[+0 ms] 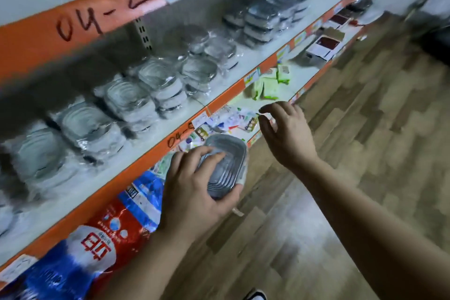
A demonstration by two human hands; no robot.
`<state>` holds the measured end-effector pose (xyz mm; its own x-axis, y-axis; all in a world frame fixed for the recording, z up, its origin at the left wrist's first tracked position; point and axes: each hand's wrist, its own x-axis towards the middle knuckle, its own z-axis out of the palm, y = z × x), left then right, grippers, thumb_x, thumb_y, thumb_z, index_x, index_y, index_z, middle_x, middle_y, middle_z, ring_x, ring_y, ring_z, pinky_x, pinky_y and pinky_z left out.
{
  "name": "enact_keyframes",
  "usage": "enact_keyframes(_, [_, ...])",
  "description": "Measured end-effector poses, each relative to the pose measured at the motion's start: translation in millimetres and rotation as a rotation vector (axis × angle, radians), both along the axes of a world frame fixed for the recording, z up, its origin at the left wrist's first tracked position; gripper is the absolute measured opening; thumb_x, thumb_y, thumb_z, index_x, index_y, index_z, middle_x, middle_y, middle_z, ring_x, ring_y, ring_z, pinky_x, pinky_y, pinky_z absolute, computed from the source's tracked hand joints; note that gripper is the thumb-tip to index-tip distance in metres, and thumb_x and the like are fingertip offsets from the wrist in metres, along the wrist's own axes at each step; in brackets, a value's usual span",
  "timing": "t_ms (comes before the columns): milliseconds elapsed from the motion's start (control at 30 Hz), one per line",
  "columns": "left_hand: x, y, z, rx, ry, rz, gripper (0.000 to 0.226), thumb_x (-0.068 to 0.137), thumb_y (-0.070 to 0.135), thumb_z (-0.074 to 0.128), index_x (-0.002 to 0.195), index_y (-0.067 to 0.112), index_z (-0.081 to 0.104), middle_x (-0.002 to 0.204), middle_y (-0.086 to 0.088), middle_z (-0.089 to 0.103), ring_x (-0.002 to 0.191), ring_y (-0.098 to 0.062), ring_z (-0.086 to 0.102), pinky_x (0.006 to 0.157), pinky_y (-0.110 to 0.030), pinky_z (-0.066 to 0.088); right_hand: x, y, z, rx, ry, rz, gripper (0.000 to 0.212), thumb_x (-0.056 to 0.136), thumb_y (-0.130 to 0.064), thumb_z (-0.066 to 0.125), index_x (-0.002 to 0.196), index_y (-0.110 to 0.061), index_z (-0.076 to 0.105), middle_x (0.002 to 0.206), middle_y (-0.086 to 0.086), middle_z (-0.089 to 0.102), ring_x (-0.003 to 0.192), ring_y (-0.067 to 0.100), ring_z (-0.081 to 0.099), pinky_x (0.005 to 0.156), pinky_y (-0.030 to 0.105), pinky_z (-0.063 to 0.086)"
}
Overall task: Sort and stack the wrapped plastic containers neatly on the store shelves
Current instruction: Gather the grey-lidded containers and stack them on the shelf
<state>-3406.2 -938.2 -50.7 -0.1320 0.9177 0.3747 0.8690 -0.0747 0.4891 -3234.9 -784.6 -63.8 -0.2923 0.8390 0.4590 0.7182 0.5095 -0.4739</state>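
The left hand (194, 192) grasps one wrapped container (225, 161), with the fingers curled over its ribbed top and the thumb at its near end. The container is held tilted in front of the lower shelf edge, at 6 o'clock from frame centre. The right hand (287, 134), at 2 o'clock of the container, hovers with fingers released and loosely spread, holding nothing. Stacked wrapped containers (136, 102) line the middle shelf (255, 56) from 9 to 1 o'clock. A red and blue bag (109, 234) lies at 7 o'clock. Green packets (267, 85) lie at 12 o'clock of the right hand.
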Motion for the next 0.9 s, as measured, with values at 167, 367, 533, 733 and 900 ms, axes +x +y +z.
enact_keyframes(167, [54.3, 66.0, -10.6, -0.037, -0.005, -0.014, 0.057, 0.076, 0.056, 0.062, 0.115, 0.015, 0.071, 0.118, -0.003, 0.061, 0.105, -0.029, 0.053, 0.092, -0.038, 0.046, 70.8, 45.8, -19.0, -0.059, 0.001, -0.035, 0.034, 0.094, -0.035, 0.045, 0.101, -0.01, 0.068, 0.1, 0.009, 0.067, 0.09, 0.036, 0.058, 0.083, 0.04, 0.044])
enact_keyframes(367, [77.0, 153.8, -40.0, -0.027, 0.01, -0.029, 0.056, 0.076, 0.056, 0.062, 0.114, 0.015, 0.071, 0.117, -0.003, 0.061, 0.105, -0.029, 0.054, 0.093, -0.039, 0.045, 118.5, 108.9, -49.9, -0.106, -0.008, -0.076, 0.038, 0.095, -0.038, 0.042, 0.101, -0.011, 0.068, 0.102, 0.005, 0.066, 0.091, 0.03, 0.056, 0.083, 0.038, 0.044])
enact_keyframes(533, [86.5, 249.4, -58.5, -0.011, -0.019, 0.0, 0.055, 0.075, 0.055, 0.063, 0.114, 0.016, 0.072, 0.116, -0.003, 0.061, 0.104, -0.03, 0.054, 0.093, -0.04, 0.044, 137.4, 192.3, -65.2, -0.142, 0.013, -0.128, 0.036, 0.095, -0.038, 0.042, 0.102, -0.013, 0.067, 0.103, 0.004, 0.065, 0.092, 0.03, 0.056, 0.084, 0.038, 0.04])
enact_keyframes(733, [91.7, 356.8, -58.4, 0.02, -0.025, 0.036, 0.053, 0.076, 0.055, 0.064, 0.11, 0.015, 0.072, 0.114, -0.005, 0.062, 0.101, -0.031, 0.055, 0.093, -0.039, 0.042, 130.3, 292.8, -76.2, -0.194, 0.058, -0.157, 0.036, 0.094, -0.035, 0.042, 0.103, -0.011, 0.067, 0.101, 0.004, 0.065, 0.094, 0.031, 0.057, 0.086, 0.029, 0.036])
enact_keyframes(900, [86.8, 424.1, -57.4, 0.035, -0.016, 0.074, 0.053, 0.079, 0.057, 0.065, 0.111, 0.015, 0.072, 0.116, -0.007, 0.062, 0.102, -0.033, 0.055, 0.092, -0.039, 0.041, 116.1, 348.1, -86.7, -0.247, 0.093, -0.127, 0.033, 0.096, -0.033, 0.044, 0.102, -0.011, 0.067, 0.103, 0.003, 0.065, 0.095, 0.031, 0.058, 0.087, 0.038, 0.041])
